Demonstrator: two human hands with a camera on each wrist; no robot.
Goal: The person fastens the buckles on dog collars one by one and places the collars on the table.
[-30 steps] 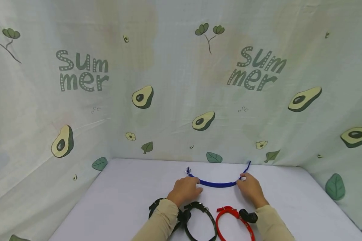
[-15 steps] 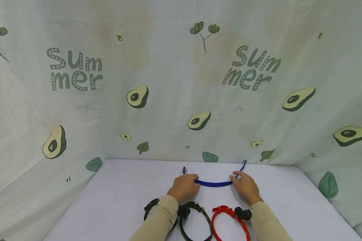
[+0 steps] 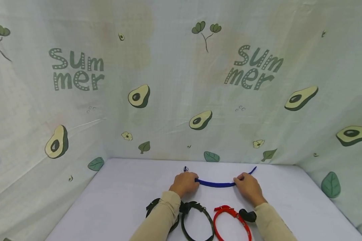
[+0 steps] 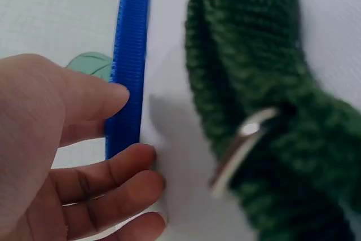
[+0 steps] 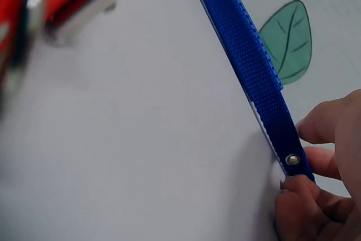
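A blue webbing collar (image 3: 215, 184) stretches in a shallow curve between the two hands over the white table. My left hand (image 3: 184, 183) pinches its left part; in the left wrist view the thumb lies across the blue collar (image 4: 132, 55), with a finger behind it. A small metal bit and cord-like blue end (image 3: 185, 169) show beyond that hand. My right hand (image 3: 249, 188) grips the right part, its narrow tail sticking out past the fingers. Close up, the right hand's fingers (image 5: 324, 139) hold the collar near a metal eyelet (image 5: 293, 159).
Nearer to me lie a red collar (image 3: 226, 207), a dark green collar (image 3: 209, 217) and another dark collar (image 3: 152, 204), partly under the left sleeve. Wrist cameras sit on both arms. A printed cloth (image 3: 169, 67) hangs behind the white table (image 3: 108, 201).
The right hand has shifted along the collar and, lately, slightly right, its fingers closing more. The collar's right tail now leans further right and lower. The left hand stays nearly in place.
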